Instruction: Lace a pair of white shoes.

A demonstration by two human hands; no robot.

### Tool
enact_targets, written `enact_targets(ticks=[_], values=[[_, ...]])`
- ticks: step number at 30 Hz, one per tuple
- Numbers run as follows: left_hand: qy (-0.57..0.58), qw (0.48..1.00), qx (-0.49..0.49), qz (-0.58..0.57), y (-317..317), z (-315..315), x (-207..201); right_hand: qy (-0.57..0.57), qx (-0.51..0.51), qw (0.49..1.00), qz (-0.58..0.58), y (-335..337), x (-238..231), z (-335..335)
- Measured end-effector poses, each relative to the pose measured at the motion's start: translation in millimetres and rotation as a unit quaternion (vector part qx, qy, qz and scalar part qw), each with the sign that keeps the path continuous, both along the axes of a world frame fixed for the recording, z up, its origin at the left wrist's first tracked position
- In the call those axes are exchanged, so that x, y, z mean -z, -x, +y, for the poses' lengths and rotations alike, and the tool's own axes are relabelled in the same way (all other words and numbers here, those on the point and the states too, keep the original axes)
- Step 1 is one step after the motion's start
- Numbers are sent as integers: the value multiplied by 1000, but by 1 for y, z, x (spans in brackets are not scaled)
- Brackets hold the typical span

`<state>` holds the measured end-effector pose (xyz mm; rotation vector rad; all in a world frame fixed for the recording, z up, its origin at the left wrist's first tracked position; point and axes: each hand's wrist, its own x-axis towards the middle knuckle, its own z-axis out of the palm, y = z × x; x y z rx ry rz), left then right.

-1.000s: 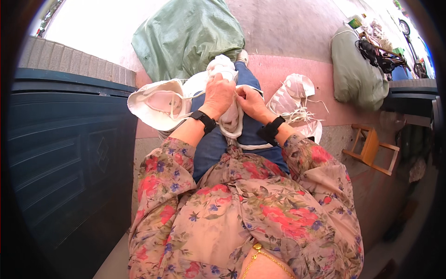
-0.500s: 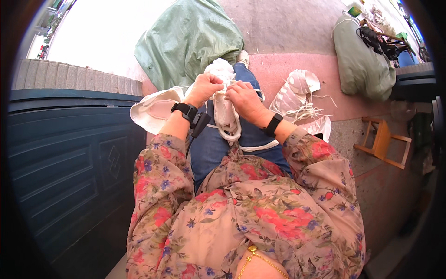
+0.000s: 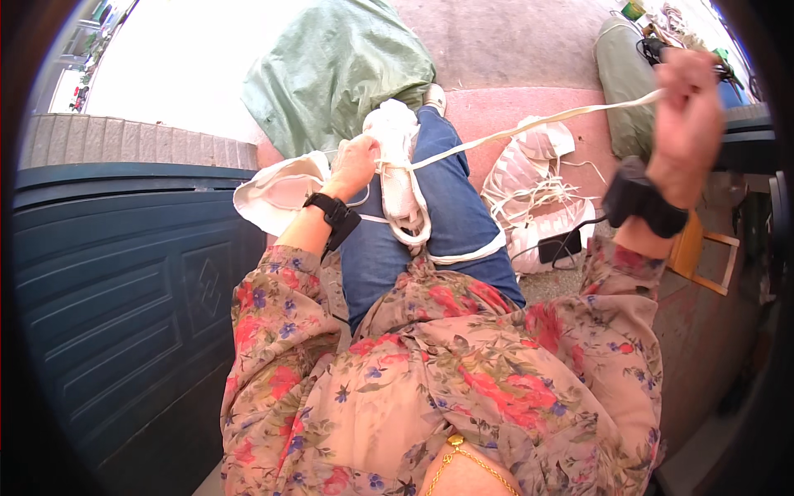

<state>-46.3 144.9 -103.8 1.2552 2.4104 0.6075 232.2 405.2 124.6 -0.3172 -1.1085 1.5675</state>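
Note:
A white shoe (image 3: 404, 202) lies lengthwise over my thighs, its opening toward me. My left hand (image 3: 354, 167) is closed at the shoe's left side, fingertips pinching its edge beside the lacing. From there a flat cream shoelace (image 3: 538, 126) runs taut up to the right. Its far end is in my right hand (image 3: 688, 107), raised high at the right, fingers closed and somewhat blurred. Left of my left hand sits a white open fabric piece (image 3: 277, 188), perhaps another shoe part or a bag.
Several white shoes with loose laces (image 3: 529, 174) lie to the right, beside a black flat object (image 3: 561, 246). A white band (image 3: 471, 253) crosses my right thigh. Green covers (image 3: 343, 70) lie ahead, a wooden stool (image 3: 703, 256) stands right, a dark blue panelled door (image 3: 132, 281) left.
My right hand has swung from the shoe far up and right, drawing the shoelace out taut. My left hand has stayed by the shoe, slightly shifted.

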Motion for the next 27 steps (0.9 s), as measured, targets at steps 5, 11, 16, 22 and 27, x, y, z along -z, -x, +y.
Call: enact_targets(ticks=[5,11,16,22,27], values=[[22,997,72,21,2,-27,2,76,-236,871,-425,84,129,-94],[65,990,87,89,-5,-32,-8,-268,-255,731,-573,123,225,-180],[-8,998,29,-55,-1,-38,-15,-432,-94,679,-586,145,238,-205],[-36,916,-115,-383,3,-31,-41,-488,-117,651,-570,147,238,-200],[-81,871,-149,-461,11,-37,-41,-272,-428,791,-342,143,158,-134]])
